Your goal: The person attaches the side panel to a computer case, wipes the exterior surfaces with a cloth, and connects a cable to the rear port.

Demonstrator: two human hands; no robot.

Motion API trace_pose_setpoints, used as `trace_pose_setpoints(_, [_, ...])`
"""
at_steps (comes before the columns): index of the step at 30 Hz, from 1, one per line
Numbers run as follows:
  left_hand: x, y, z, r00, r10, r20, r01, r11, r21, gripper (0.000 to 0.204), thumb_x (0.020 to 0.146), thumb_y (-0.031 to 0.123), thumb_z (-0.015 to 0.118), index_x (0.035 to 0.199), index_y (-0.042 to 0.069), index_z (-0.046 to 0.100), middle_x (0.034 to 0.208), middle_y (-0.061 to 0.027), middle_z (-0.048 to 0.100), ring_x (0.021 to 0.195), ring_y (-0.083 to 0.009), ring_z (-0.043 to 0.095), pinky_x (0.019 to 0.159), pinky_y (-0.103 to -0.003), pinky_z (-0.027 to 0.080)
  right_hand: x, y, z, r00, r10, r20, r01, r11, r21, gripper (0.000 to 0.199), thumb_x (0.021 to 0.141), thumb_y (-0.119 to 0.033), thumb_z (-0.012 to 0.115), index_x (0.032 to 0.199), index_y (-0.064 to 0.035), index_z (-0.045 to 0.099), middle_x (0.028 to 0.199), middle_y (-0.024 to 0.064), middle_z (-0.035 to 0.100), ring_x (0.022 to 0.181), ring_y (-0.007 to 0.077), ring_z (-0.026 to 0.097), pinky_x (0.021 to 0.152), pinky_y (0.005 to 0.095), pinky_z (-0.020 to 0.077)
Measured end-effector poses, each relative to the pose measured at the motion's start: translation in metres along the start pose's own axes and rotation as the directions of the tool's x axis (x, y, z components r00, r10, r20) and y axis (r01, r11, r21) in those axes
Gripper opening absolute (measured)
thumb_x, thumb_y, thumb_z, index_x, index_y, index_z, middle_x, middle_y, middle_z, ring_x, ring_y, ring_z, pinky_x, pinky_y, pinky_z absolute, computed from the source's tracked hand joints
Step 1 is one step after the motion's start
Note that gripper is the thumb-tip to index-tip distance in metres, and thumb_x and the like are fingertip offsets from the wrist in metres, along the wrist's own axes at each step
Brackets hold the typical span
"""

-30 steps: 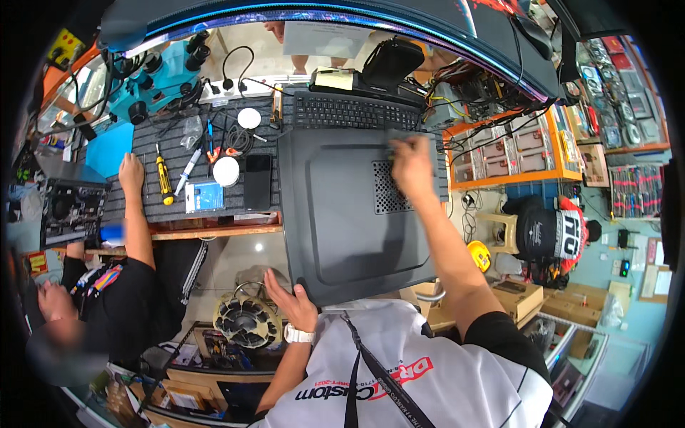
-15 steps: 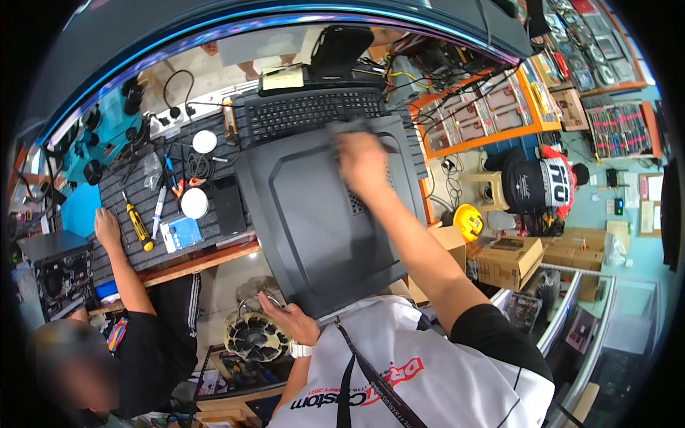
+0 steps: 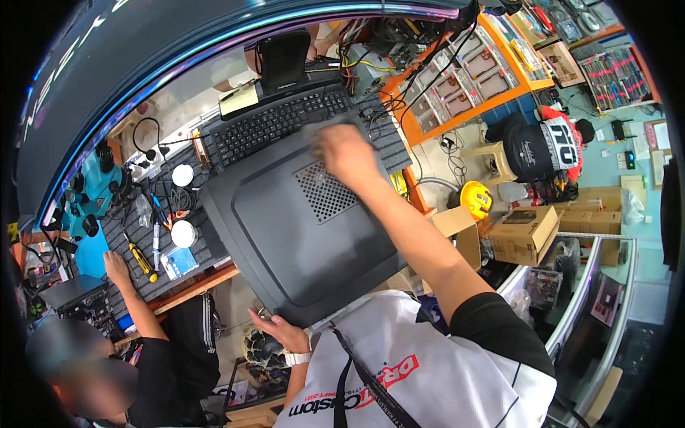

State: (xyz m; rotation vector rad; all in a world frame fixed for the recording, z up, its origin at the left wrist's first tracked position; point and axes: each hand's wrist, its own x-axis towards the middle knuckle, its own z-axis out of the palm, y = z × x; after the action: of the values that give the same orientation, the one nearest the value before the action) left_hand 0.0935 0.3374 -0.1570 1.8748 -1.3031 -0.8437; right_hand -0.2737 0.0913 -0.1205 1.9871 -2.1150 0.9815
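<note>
A black computer case (image 3: 285,242) with a perforated vent lies on the bench before me, its near corner overhanging the bench edge. My right hand (image 3: 346,153) is closed on a dark cloth (image 3: 311,135), pressed to the case's far part above the vent. The cloth is blurred and partly hidden by my fingers. At the near left corner of the case is my left hand (image 3: 285,335), fingers stretched out and palm against the edge. A black keyboard (image 3: 278,125) lies just beyond the case.
Left on the striped mat are a yellow screwdriver (image 3: 143,262), a syringe (image 3: 156,242), a blue packet (image 3: 180,262) and white round tubs (image 3: 184,234). A co-worker's hand (image 3: 116,267) rests at the mat's left. Cardboard boxes (image 3: 524,235) stand at right; a person sits beyond.
My right hand and the cloth have moved left along the case's far part, uncovering more of the vent. The whole view has turned slightly; my left hand stays at the near corner.
</note>
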Motion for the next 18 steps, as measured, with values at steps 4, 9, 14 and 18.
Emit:
trace_pose_setpoints(4, [-0.001,0.007,0.004,0.999,0.0,-0.044,0.002,0.999,0.041,0.088,0.115,0.06,0.032,0.172,-0.006,0.019,0.177,-0.0308,0.022,0.164,-0.0473,0.021,0.133,-0.056,0.017,-0.034,0.036,-0.018,0.969,0.246,-0.038,-0.248,0.945,-0.211,0.027,0.095,-0.007,0.066,0.12,0.002,0.07,0.11,0.0197,0.069,0.106,0.0406,0.066,0.095,0.0493,0.056])
trace_pose_setpoints(9, [-0.002,0.013,0.005,0.998,0.018,-0.068,-0.013,0.997,0.073,0.086,0.116,0.059,0.031,0.172,-0.004,0.019,0.178,-0.0298,0.021,0.164,-0.0462,0.021,0.133,-0.055,0.018,0.012,-0.012,0.004,0.99,0.117,-0.072,-0.121,0.991,-0.051,0.031,0.088,-0.008,0.067,0.117,0.0,0.075,0.115,0.0204,0.073,0.111,0.0383,0.069,0.1,0.0486,0.0554])
trace_pose_setpoints(14, [-0.004,0.009,0.008,0.997,0.038,-0.07,-0.03,0.994,0.104,0.085,0.116,0.06,0.029,0.173,-0.003,0.02,0.178,-0.0292,0.021,0.165,-0.0445,0.021,0.134,-0.053,0.016,0.081,-0.065,0.002,0.927,-0.268,0.261,0.195,0.942,0.274,0.025,0.09,-0.015,0.07,0.112,-0.009,0.079,0.116,0.0105,0.077,0.118,0.0301,0.07,0.105,0.0463,0.0519])
trace_pose_setpoints(18, [-0.005,0.005,0.01,0.989,-0.025,-0.146,0.039,0.995,0.091,0.083,0.117,0.058,0.029,0.172,-0.004,0.02,0.178,-0.0291,0.021,0.165,-0.0438,0.021,0.134,-0.053,0.014,0.074,0.009,-0.012,0.931,-0.074,0.357,0.064,0.997,0.039,0.02,0.101,-0.026,0.065,0.107,-0.0094,0.076,0.107,0.012,0.08,0.111,0.0337,0.074,0.11,0.0485,0.0487])
